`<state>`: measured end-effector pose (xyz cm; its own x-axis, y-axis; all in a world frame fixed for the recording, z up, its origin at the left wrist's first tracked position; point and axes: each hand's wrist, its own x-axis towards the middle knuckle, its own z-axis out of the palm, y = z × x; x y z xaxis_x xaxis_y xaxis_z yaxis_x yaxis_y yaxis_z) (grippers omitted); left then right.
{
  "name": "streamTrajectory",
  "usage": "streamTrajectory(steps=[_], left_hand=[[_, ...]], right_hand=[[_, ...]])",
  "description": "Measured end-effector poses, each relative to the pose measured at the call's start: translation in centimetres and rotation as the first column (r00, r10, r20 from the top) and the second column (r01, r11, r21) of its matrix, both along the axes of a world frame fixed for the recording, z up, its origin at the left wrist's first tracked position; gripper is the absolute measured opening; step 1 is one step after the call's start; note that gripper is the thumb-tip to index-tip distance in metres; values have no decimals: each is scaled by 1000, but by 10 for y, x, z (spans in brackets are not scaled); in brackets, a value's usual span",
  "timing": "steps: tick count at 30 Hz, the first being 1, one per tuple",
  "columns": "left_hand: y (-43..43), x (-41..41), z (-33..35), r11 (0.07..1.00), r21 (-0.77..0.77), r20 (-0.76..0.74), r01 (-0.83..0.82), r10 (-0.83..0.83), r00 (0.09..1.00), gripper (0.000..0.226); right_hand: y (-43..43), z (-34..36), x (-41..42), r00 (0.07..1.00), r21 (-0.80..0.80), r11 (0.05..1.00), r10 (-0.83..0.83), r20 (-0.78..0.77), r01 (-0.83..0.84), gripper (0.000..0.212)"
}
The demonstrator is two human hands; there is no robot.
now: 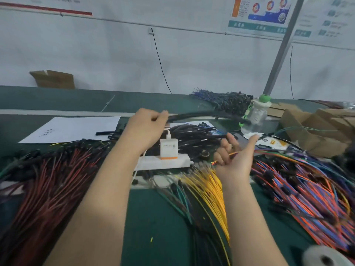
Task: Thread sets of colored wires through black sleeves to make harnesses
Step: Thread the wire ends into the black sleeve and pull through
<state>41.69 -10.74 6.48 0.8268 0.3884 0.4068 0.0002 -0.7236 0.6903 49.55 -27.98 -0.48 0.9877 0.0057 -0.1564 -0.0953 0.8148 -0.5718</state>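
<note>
Red wires (48, 189) heaped far left, paper (73, 128) behind them. Left hand (146, 127) is raised over the bench, thumb and forefinger clamped on one end of a black sleeve (201, 114). The sleeve runs right in the air, its far end blurred near the bottle (257, 116); can't tell if they touch. Below it a charger (169, 148) sits in a power strip (165, 162), with the sleeve pile (192, 135) just behind. Yellow wires (207, 185) fan out in front of the strip. Right hand (236, 152) is palm up, lower fingers curled round a thin wire set (231, 154), index and thumb out straight; the hold looks light. Mixed wires (307, 189) heaped far right. Wire set and sleeve are apart, so threading hasn't started. Risks, as I judge them: the long limp sleeve may swing and tip the bottle or snag the sleeve pile. The light right-hand hold may let a wire slip into the yellow wires. Uneven wire tips may splay at the sleeve mouth and jam. Motion blur hides the tips.
</note>
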Motion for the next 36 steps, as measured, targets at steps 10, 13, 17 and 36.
streamTrajectory(steps=[10,13,17,36], left_hand=[[-1,-168,-62,548,-817,199,181,-26,980,11],[-33,-174,-80,215,-904,389,369,54,920,8],[-89,-153,-101,322,-916,261,238,28,965,18],[-86,-139,-144,63,-954,293,292,9,956,11]], right_hand=[[-37,-25,-144,994,-334,936,114,-1,-107,20],[-8,-33,-170,987,-286,945,162,-15,-159,22],[20,-49,-190,963,-422,871,269,-18,-251,25],[3,-66,-179,945,-728,681,282,166,-76,32]])
